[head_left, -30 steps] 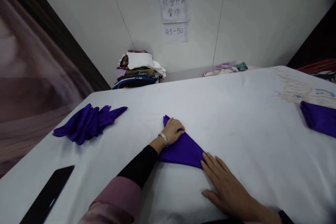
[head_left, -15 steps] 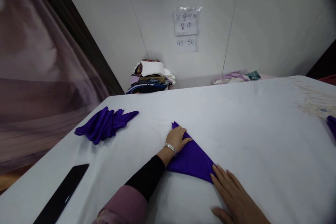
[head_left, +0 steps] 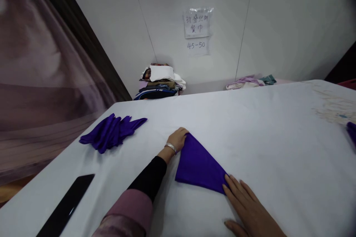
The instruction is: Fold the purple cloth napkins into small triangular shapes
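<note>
A purple cloth napkin, folded into a triangle, lies flat on the white-covered table. Its far corner is hidden under the fingers of my left hand, which are closed on it; a silvery bracelet circles that wrist. My right hand rests flat, fingers stretched out, with the fingertips on the napkin's right corner and the thumb apart on the table. To the left, a loose heap of purple cloth lies crumpled and untouched.
A dark flat phone-like slab lies at the near left. Folded fabrics are piled by the wall, with more cloths further right. Another purple cloth shows at the right edge. Handwritten paper hangs on the wall.
My left hand has slid away and to the left, off the napkin's upper edge to its far corner, uncovering the left side. My right hand stays in place.
</note>
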`<state>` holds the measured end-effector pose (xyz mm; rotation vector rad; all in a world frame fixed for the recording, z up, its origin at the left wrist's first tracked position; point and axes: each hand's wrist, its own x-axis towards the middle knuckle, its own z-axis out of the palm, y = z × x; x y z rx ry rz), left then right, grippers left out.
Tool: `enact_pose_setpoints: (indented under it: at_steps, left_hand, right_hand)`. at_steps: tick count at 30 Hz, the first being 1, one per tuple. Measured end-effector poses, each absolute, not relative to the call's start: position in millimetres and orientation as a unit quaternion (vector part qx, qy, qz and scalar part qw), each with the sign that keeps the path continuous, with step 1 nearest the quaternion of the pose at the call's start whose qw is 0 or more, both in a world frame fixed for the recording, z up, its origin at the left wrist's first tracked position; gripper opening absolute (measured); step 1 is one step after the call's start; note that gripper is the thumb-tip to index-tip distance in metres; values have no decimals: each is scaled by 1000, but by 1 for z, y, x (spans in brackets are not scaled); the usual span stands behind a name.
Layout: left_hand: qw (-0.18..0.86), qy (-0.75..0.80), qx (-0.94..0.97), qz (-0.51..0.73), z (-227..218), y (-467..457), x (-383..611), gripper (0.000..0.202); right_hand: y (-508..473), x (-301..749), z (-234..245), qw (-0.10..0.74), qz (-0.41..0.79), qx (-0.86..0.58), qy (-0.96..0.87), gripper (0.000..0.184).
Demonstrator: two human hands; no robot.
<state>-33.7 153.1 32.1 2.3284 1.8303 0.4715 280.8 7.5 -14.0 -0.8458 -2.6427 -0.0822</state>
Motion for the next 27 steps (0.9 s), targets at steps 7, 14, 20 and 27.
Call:
enact_pose_setpoints:
  at_steps: [7, 14, 20, 27]
  left_hand:
    - [72, 610, 778, 133, 43, 161, -34, 23]
    - [77, 624, 770, 113, 42, 172, -25, 25]
    - [67, 663, 736, 119, 34, 174, -25, 21]
    - [29, 693, 717, 76, 41, 167, -11, 13]
  right_hand:
    - [8, 281, -13, 181, -30, -305, -935, 73]
    - [8, 281, -13, 186, -4, -303, -935, 75]
    - [9, 281, -10, 174, -23, -301, -937, 74]
    - [8, 282, -14, 177, -15, -298, -938, 76]
